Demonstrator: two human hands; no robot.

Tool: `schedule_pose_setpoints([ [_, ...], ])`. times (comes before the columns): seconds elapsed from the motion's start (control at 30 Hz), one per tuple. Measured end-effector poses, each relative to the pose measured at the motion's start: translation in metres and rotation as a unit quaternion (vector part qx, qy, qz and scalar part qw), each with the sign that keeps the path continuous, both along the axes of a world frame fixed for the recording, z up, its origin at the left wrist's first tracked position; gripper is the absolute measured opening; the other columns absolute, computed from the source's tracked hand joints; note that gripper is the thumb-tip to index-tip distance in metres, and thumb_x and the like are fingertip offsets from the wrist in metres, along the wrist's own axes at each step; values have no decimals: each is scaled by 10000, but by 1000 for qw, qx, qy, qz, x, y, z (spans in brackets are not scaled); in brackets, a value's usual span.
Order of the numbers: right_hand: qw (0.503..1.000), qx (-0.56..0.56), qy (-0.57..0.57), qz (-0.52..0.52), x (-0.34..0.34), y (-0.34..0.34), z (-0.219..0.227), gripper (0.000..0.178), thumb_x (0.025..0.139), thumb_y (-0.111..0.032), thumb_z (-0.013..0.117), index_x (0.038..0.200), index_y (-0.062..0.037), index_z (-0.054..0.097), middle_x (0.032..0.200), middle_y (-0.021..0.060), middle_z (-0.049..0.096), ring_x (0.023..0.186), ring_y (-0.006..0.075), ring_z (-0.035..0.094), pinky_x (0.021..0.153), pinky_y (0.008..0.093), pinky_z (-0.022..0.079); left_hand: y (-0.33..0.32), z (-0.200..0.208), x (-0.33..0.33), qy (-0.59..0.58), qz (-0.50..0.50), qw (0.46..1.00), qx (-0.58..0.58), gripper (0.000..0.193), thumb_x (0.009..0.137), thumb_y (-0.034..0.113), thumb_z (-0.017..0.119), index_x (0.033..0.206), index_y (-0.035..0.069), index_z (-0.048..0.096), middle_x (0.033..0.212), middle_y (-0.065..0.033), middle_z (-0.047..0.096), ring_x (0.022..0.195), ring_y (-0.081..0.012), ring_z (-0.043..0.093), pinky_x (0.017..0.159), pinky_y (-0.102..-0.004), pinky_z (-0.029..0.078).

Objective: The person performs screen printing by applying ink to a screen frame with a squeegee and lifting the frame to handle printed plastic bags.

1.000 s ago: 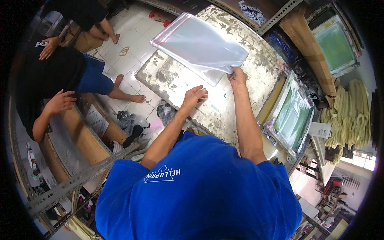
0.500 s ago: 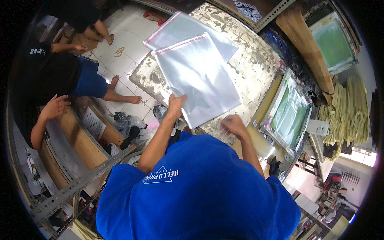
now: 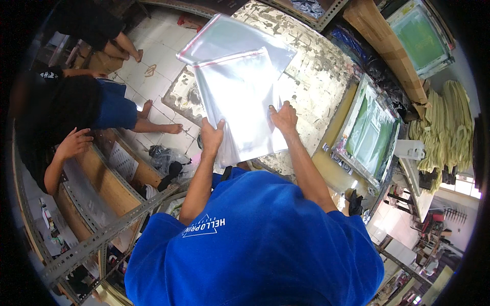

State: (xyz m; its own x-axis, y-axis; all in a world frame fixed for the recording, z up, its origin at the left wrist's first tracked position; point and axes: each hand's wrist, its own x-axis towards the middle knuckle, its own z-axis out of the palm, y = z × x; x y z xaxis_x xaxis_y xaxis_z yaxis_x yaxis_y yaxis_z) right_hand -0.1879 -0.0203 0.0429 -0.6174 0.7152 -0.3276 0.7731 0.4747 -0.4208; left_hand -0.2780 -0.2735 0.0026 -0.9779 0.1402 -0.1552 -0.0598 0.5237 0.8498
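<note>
A clear plastic bag [image 3: 240, 102] with a reddish strip along its far edge is stretched between my hands. My left hand [image 3: 212, 136] grips its left side, thumb on top. On the opposite side my right hand [image 3: 284, 117] pinches the edge, and the film buckles between the two. Under its far part lies another clear plastic bag [image 3: 229, 38], or a pile of them; I cannot tell which. It rests on a worn table [image 3: 311, 66] with a mottled, stained top. The fingers beneath the held bag are partly hidden.
Framed green screens [image 3: 368, 132] stand along the table's right side, near a tall cardboard piece [image 3: 385, 46] and hanging yellowish cloth strips [image 3: 446, 127]. A metal shelf frame [image 3: 102, 242] is at the lower left. Another person [image 3: 61, 112] in dark clothing sits at left.
My right hand has moved from beside the bag onto its right edge and closed on it. The left hand has shifted slightly left, and the bag now bends between both hands.
</note>
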Motion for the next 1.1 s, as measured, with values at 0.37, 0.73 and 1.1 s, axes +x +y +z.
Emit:
schedule_pose_setpoints([
  [0.37, 954, -196, 220, -60, 64, 48, -25, 462, 857, -65, 711, 1272, 59, 551, 1059, 233, 695, 979, 277, 687, 854, 370, 541, -15, 12, 0, -136, -79, 974, 161, 454, 737, 130, 854, 1085, -55, 628, 962, -155, 728, 837, -231, 704, 789, -349, 555],
  [0.73, 986, -27, 161, 27, 76, 27, 14, 408, 823, -142, 616, 1182, 32, 534, 959, 303, 694, 910, 485, 674, 831, 535, 517, 21, 42, 16, 57, -90, 994, -28, 294, 881, 252, 647, 947, -34, 667, 759, -282, 673, 716, -437, 684, 687, -513, 520],
  [1.1, 980, 135, -32, 143, 30, -14, 20, 396, 746, -199, 747, 1018, 50, 601, 908, 243, 719, 852, 331, 735, 771, 430, 576, 87, 56, 35, 108, -194, 894, -389, 266, 840, 130, 614, 1047, -32, 569, 883, -228, 727, 810, -361, 736, 723, -450, 587],
])
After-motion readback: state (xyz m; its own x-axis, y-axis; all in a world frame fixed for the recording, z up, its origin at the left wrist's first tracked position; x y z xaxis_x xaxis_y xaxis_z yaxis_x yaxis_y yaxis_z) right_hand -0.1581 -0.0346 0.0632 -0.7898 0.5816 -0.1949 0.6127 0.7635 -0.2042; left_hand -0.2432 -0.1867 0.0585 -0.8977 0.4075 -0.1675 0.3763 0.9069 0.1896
